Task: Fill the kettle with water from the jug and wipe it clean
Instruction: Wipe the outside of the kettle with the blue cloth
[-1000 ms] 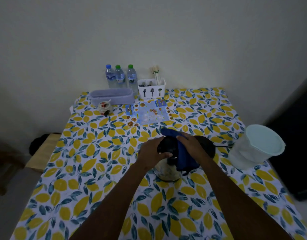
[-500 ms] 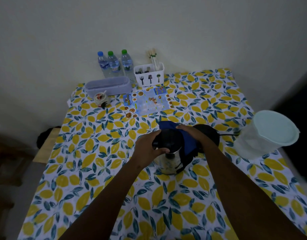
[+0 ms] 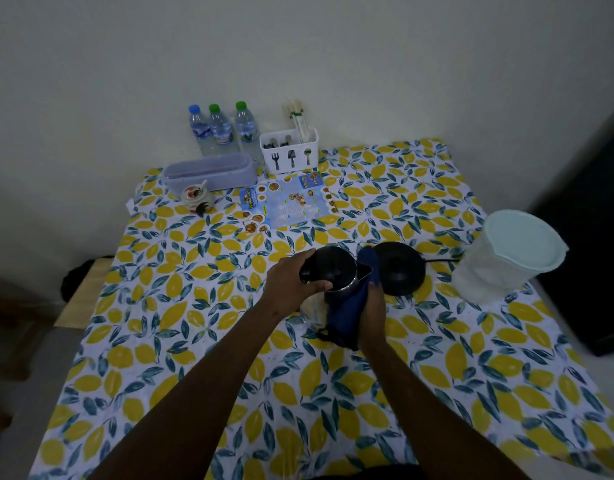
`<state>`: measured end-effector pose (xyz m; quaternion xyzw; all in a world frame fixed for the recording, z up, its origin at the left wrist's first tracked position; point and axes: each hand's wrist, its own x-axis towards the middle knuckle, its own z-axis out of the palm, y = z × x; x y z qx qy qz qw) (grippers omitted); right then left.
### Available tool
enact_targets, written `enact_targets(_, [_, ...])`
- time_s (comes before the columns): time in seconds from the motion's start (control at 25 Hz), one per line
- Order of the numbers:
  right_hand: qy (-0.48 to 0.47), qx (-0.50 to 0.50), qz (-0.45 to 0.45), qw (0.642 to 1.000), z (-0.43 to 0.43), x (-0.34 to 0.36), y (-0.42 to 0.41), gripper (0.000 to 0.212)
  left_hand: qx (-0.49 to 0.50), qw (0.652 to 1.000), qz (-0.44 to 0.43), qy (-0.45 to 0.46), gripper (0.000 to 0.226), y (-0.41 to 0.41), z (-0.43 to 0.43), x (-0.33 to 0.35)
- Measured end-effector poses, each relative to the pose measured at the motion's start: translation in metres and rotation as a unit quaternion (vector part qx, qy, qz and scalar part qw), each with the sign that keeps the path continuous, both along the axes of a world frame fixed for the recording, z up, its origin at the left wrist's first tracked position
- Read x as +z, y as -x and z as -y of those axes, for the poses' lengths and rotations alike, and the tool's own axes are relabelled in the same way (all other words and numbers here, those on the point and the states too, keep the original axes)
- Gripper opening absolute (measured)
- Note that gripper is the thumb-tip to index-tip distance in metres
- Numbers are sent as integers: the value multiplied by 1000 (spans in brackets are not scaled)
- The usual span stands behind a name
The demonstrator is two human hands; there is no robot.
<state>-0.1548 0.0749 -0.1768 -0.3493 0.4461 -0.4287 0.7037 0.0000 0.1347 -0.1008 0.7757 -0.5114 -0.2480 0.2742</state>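
A steel kettle (image 3: 335, 271) with a black lid stands mid-table on the lemon-print tablecloth (image 3: 194, 341). My left hand (image 3: 291, 284) grips its lid and handle from the left. My right hand (image 3: 373, 308) presses a blue cloth (image 3: 347, 317) flat against the kettle's right side, low down. The kettle's black round base (image 3: 399, 268) lies just right of it, its cord running right. A pale translucent jug (image 3: 506, 256) with a light lid stands at the right edge, apart from both hands.
At the back by the wall stand three water bottles (image 3: 222, 129), a white cutlery holder (image 3: 290, 152), a lilac oblong box (image 3: 210, 173), a small pot (image 3: 196, 199) and a printed menu sheet (image 3: 288, 204). A dark cabinet (image 3: 596, 237) flanks the right.
My right hand has slid the blue cloth from the kettle's top down its right side. The left hand stays on the lid. The black base is more exposed.
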Motion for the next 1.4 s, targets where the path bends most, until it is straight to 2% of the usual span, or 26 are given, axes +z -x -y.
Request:
enact_targets(0.08, [65,-51,-164,983,-36,0,-13,63,-5,1000,2,-8,84,0,1,1])
enact_targets(0.16, [115,-40,-306,944,-66,5,-35,79,-11,1000,6,-16,85,-1,1,1])
enact_targets(0.24, [132,-35,-400,906,-81,8,-50,94,-21,1000,5,-16,84,-2,2,1])
enact_targets(0.28, [133,-36,-419,897,-83,7,-53,98,-24,1000,6,-14,84,-3,2,1])
enact_targets(0.48, [114,19,-439,891,-83,-16,-32,95,-22,1000,7,1,84,-1,0,0])
enact_targets(0.6, [85,47,-411,906,-70,-27,-14,80,-29,999,11,21,81,0,-2,1])
enact_targets(0.68, [113,46,-373,920,-57,-25,5,66,-40,998,-27,38,78,-5,-10,-2])
enact_targets(0.76, [168,35,-351,920,-43,-22,26,48,-26,998,-55,14,66,-21,-18,-7])
enact_targets(0.84, [216,31,-380,899,-32,-21,46,33,-1,999,-48,-4,41,-33,-26,-15])
enact_targets(0.92, [238,39,-425,872,-21,-20,58,36,20,998,-63,12,32,-32,-27,-22])
enact_targets(1.08, [251,101,-515,813,-6,-22,67,65,83,990,-73,85,27,-18,-19,-24])
enact_targets(1.2, [250,148,-577,764,-1,-27,64,70,132,982,-55,126,22,-24,-10,-20])
enact_targets(1.4, [223,239,-632,702,1,-45,48,72,165,970,-69,163,26,-40,10,-22])
